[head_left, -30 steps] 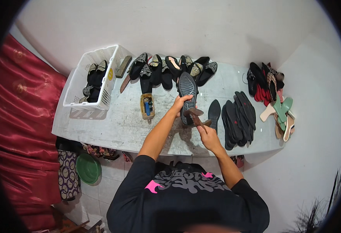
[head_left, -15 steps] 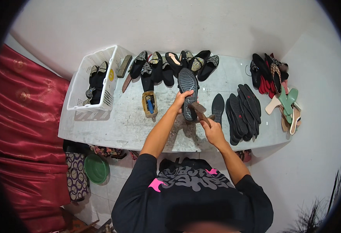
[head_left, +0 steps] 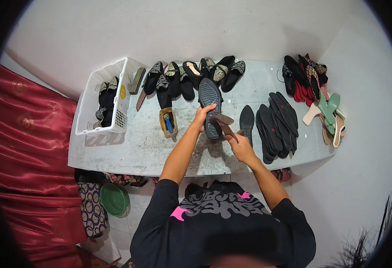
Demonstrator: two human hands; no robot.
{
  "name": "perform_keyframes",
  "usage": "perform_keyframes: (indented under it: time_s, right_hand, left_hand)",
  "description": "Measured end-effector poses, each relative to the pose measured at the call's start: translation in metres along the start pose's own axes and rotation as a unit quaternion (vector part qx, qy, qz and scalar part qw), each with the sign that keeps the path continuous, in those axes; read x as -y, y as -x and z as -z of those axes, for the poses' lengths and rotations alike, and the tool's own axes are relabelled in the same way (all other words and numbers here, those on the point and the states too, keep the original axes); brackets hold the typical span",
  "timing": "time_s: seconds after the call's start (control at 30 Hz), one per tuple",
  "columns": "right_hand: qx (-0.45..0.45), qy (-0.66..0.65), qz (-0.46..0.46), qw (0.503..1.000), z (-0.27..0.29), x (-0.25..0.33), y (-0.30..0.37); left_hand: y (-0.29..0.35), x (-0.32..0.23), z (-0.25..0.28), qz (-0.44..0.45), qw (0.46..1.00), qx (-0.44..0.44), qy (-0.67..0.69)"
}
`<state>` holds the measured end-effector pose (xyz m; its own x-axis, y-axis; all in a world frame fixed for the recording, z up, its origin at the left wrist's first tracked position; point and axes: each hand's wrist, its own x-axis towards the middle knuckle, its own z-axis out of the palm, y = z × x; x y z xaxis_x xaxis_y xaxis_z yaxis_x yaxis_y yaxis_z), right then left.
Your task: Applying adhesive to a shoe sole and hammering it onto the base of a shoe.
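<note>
Above the middle of the table I hold a dark shoe [head_left: 210, 94], its ridged grey-black sole facing up. My left hand [head_left: 202, 116] is closed around the shoe's side, with the thumb lying across the sole. My right hand [head_left: 242, 148] grips a hammer [head_left: 223, 119] by its handle. The hammer head is over the lower part of the sole; I cannot tell if it touches. Beside my right hand lies a loose black sole [head_left: 247, 119]. Farther right is a stack of black soles [head_left: 276, 129], some with small red marks.
A white plastic basket [head_left: 125, 105] with shoes stands at the left. Several black shoes [head_left: 187, 85] line the table's back. A brown container [head_left: 162, 129] holds a blue-handled tool. Red and black shoes [head_left: 301, 80] and green and beige shoe parts [head_left: 329, 107] occupy the right end.
The whole view has shifted slightly. The hammer head has turned and now shows more of its side above the sole. Both hands keep their grip.
</note>
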<state>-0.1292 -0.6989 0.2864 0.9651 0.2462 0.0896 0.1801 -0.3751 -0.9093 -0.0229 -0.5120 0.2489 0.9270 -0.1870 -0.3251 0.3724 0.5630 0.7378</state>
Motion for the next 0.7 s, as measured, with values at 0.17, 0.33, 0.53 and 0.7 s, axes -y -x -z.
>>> perform_keyframes:
  time_s: [0.17, 0.33, 0.53, 0.7]
  right_hand:
    - [0.073, -0.016, -0.114, 0.991, 0.015, 0.009, -0.001]
    - [0.016, -0.166, -0.049, 0.985, 0.035, 0.053, 0.008]
    - [0.035, 0.061, -0.067, 0.995, 0.01, 0.021, 0.014]
    - [0.06, 0.075, -0.068, 0.993, 0.019, 0.04, 0.001]
  left_hand:
    - [-0.018, 0.019, 0.024, -0.017, 1.0, -0.001, -0.016]
    - [0.003, 0.0, 0.003, 0.01, 1.0, 0.02, 0.011]
    - [0.0, 0.001, 0.005, 0.02, 0.999, 0.028, 0.002]
    - [0.001, 0.0, 0.0, 0.002, 0.999, 0.038, -0.002]
